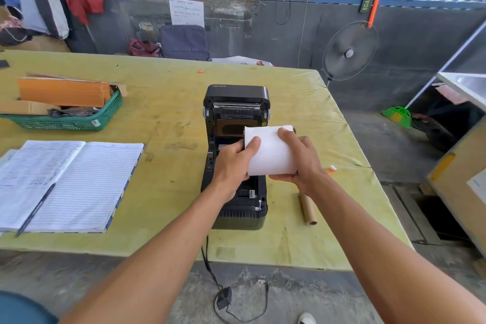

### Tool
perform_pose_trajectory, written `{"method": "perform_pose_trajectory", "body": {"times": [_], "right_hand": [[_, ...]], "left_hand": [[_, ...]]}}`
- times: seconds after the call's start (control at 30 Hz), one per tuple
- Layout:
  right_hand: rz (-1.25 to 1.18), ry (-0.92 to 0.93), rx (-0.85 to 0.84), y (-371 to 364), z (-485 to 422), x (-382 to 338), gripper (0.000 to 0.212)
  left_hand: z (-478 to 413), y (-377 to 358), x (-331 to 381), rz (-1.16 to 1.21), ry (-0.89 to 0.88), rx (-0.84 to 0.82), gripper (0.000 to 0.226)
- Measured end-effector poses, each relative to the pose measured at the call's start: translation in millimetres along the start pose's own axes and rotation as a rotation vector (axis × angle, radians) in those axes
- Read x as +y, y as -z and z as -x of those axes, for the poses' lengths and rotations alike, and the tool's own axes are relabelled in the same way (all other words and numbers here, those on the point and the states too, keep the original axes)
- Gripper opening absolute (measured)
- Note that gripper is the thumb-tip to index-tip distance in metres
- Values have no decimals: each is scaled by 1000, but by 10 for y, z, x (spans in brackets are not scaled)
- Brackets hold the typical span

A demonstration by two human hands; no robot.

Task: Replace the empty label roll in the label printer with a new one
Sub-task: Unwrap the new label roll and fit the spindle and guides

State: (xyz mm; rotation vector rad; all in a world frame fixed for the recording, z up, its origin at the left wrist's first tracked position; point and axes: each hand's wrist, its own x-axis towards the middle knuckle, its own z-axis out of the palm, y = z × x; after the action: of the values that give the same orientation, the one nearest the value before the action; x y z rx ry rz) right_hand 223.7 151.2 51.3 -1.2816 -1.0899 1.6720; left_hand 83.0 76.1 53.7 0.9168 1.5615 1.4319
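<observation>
Head view | both hands, left hand (232,163) and right hand (302,163), clasped on new label roll (271,151) | axis near-vertical in frame, hovering over open printer (236,97) bay at centre | empty core (308,209) lower right

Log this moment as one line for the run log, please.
stage: loading new roll | both hands hold white label roll above open printer | empty cardboard core on table, right of printer

Two hands, the left hand (231,166) and the right hand (302,163), share one white label roll (271,151) over one open black printer (235,155). One bare cardboard core (308,209) lies just right of the right hand. Left of the left hand: one notebook (68,184), one pen (35,210), one green basket (65,119).
</observation>
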Motion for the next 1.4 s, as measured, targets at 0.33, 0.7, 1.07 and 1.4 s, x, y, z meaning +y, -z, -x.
{"method": "perform_pose_trajectory", "body": {"times": [0.33, 0.7, 1.07, 1.4], "right_hand": [[27, 44, -258, 7, -11, 38, 44], [280, 41, -194, -116, -336, 152, 61], [360, 72, -224, -244, -538, 56, 75], [444, 81, -87, -458, -521, 130, 45]], "left_hand": [[-67, 131, -53, 91, 50, 130, 11], [-160, 227, -51, -160, 103, 282, 36], [-347, 309, 18, -158, 123, 263, 26], [-589, 491, -138, -164, 140, 147, 24]]}}
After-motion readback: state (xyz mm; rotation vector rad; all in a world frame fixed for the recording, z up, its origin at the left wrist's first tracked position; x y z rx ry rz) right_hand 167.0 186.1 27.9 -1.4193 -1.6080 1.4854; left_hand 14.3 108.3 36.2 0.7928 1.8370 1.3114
